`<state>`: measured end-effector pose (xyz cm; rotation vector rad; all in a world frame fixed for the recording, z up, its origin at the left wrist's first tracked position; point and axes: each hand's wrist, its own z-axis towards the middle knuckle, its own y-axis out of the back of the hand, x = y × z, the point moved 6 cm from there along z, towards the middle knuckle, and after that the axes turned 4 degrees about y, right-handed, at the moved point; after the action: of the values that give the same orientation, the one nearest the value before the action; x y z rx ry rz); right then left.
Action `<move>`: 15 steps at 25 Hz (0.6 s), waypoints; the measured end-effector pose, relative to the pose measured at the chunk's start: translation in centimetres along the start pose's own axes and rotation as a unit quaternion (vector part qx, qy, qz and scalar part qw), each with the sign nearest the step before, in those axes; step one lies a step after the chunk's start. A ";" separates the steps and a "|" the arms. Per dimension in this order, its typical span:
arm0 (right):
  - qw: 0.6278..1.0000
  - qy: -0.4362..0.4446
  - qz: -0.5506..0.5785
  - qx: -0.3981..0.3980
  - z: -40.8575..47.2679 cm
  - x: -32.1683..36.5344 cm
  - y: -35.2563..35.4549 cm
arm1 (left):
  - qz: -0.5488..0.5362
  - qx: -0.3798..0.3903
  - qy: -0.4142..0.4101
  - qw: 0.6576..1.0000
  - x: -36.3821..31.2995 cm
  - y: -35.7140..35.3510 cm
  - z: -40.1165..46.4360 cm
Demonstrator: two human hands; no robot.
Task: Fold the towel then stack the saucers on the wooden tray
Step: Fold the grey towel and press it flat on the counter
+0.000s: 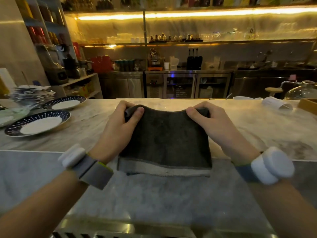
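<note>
A dark grey towel (164,141) lies doubled over at the middle of the marble counter, its lighter hem showing along the near edge. My left hand (118,129) pinches its far left corner and my right hand (214,126) pinches its far right corner, lifting the far edge slightly. Two dark blue saucers with white centres rest at the left: one nearer (37,123), one farther back (64,103). A pale green saucer (10,115) sits at the far left edge. A corner of the wooden tray (308,105) shows at the right edge.
A messy pile of papers (32,95) stands behind the saucers. A paper slip (276,103) and a glass dome (303,91) sit at the far right. The counter (257,127) steps down to a lower grey ledge (154,194) near me.
</note>
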<state>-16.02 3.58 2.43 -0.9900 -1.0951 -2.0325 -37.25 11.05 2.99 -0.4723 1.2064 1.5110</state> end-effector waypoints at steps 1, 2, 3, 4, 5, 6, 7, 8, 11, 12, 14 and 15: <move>1.000 -0.006 -0.017 0.017 1.0 -0.2 0.1 | 0.010 0.012 0.014 1.000 0.3 -0.1 0.9; 0.999 -0.011 -0.031 0.031 1.9 -0.4 0.1 | 0.020 0.024 0.027 0.999 0.7 -0.2 1.9; 0.998 -0.015 -0.046 0.043 2.8 -0.8 0.0 | 0.031 0.038 0.044 0.998 1.2 -0.3 2.9; 0.997 -0.019 -0.063 0.051 3.8 -1.2 -0.2 | 0.042 0.053 0.062 0.996 1.9 -0.6 3.9; 0.995 -0.018 -0.084 0.056 4.7 -1.6 -0.5 | 0.056 0.066 0.079 0.993 2.6 -0.9 5.0; 0.992 -0.013 -0.108 0.057 5.6 -2.0 -0.8 | 0.069 0.075 0.093 0.991 3.2 -1.2 5.9; 0.989 -0.005 -0.134 0.054 6.5 -2.4 -1.0 | 0.079 0.081 0.099 0.989 3.7 -1.5 6.8; 0.986 0.001 -0.156 0.052 7.3 -2.7 -1.2 | 0.091 0.083 0.103 0.987 4.2 -1.8 7.5; 0.977 -0.018 -0.202 0.069 9.0 -4.0 -2.0 | 0.133 0.081 0.116 0.981 5.2 -2.5 8.8; 0.970 -0.028 -0.231 0.076 9.3 -4.4 -2.3 | 0.155 0.085 0.117 0.977 5.1 -2.8 9.0; 0.936 -0.018 -0.346 0.065 9.2 -4.7 -2.3 | 0.237 0.089 0.097 0.963 4.7 -3.0 8.4; 0.921 0.011 -0.384 0.058 8.7 -4.4 -2.5 | 0.289 0.091 0.066 0.951 4.4 -3.1 7.8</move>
<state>-12.87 13.05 1.03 -0.4963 -1.7637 -2.5132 -33.61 19.62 1.26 -0.0913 1.6707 1.8498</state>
